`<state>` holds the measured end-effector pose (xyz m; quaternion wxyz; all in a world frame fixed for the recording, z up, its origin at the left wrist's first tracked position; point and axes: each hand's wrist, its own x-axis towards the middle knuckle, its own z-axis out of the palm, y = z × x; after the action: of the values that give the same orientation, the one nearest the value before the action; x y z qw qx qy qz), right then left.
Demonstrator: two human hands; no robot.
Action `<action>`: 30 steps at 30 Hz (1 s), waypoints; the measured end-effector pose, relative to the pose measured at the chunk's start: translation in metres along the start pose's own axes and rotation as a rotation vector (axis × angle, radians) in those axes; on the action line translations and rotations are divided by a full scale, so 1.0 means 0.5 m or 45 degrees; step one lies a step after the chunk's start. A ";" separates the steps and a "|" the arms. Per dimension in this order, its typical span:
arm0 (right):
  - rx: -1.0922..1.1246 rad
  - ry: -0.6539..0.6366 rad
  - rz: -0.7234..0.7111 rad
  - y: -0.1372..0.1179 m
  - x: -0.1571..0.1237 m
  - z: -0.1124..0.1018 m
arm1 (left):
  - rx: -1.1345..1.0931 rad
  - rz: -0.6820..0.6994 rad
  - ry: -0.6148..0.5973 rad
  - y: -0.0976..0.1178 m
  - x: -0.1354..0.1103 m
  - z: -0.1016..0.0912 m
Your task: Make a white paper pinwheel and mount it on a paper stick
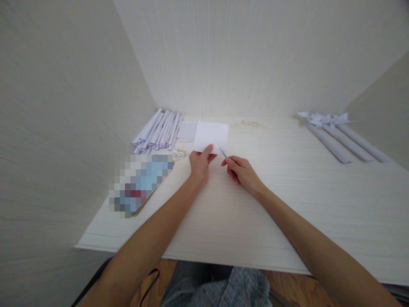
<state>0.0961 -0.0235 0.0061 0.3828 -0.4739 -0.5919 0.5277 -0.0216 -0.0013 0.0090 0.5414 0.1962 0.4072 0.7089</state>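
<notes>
A white square sheet of paper (211, 135) is pinched at its lower edge by my left hand (200, 165), thumb on top and fingers underneath. From the right, my right hand (241, 171) grips a thin, dark, pointed tool (223, 152). The tool's tip lies at the paper's lower right corner. Its other end is hidden in my fingers, so its kind cannot be made out. Just left of the held sheet lies more flat paper (187, 131), partly covered by it.
Several white paper rolls (158, 133) are piled at the back left. Small pale bits (180, 153) lie before them. A pixelated oblong object (143, 185) rests at left. Three paper rolls (345, 143) with folded paper pieces (324, 119) lie at right. Walls enclose the white table (255, 230).
</notes>
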 end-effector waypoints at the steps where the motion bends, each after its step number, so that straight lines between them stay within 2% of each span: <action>1: -0.001 0.000 -0.002 0.000 0.000 0.000 | 0.003 -0.001 0.000 0.000 0.000 0.000; 30: -0.103 0.020 -0.064 0.002 0.003 -0.002 | 0.049 0.012 0.005 -0.002 0.002 -0.003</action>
<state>0.0966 -0.0216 0.0053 0.3810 -0.4780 -0.6215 0.4900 -0.0222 -0.0007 0.0072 0.5333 0.2071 0.4209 0.7039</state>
